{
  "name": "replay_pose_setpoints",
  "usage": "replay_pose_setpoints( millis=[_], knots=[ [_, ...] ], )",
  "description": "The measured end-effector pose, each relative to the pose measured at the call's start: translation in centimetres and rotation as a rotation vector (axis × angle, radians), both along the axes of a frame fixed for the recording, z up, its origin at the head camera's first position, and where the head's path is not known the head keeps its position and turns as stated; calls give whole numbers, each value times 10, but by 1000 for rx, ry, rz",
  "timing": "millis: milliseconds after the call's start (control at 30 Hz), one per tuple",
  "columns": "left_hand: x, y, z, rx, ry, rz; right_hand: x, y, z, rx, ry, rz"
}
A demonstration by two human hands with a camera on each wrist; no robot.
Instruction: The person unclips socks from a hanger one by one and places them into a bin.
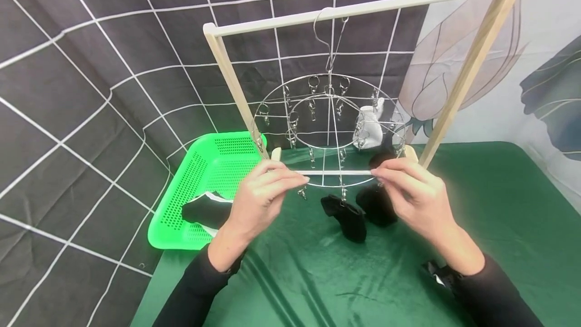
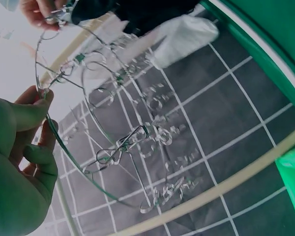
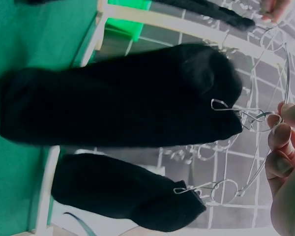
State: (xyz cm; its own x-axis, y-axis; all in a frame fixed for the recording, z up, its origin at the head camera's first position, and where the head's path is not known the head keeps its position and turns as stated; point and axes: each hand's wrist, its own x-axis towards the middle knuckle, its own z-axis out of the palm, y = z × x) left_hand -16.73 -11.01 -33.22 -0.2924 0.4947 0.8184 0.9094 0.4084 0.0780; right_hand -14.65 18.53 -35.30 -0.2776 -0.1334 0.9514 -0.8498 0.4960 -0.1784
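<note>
A round wire clip hanger [image 1: 336,96] hangs by its hook from a white-topped wooden rack [image 1: 363,8]. My left hand [image 1: 260,198] pinches the near edge of its outer ring, left of the middle; the left wrist view shows thumb and fingertips on the wire. Further right, my right hand [image 1: 417,196] pinches the same ring beside a clip. From the clips near it hang a black sock [image 3: 123,98] and another black sock [image 3: 123,191]. A white sock [image 1: 368,127] hangs on the ring's far right side. Several metal clips [image 2: 120,147] dangle without socks.
A green basket [image 1: 156,231] stands left of the rack, with black and white cloth pieces [image 1: 206,211] in it. The rack's right leg [image 1: 472,69] slants down behind my right hand. Green cloth [image 1: 290,266] covers the table, and a dark gridded curtain [image 1: 91,165] hangs behind.
</note>
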Motion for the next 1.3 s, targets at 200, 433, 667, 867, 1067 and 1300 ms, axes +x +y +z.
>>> replay_pose_setpoints(
  millis=[200,433,667,867,1067,1300],
  knots=[
    [0,-6,2,33,27,16,6,-10,5,23,81,-27],
    [11,-7,-9,298,104,-26,14,-24,13,17,128,-42],
    [7,-12,-79,172,-546,12,17,-29,16,4,124,-21],
    [2,6,-106,184,-1049,-260,15,-28,11,10,122,-35],
    [16,31,-93,408,-1004,-362,14,-26,7,4,128,-27],
    [29,39,-89,502,-994,-320,13,-25,5,12,107,-27]
  ],
)
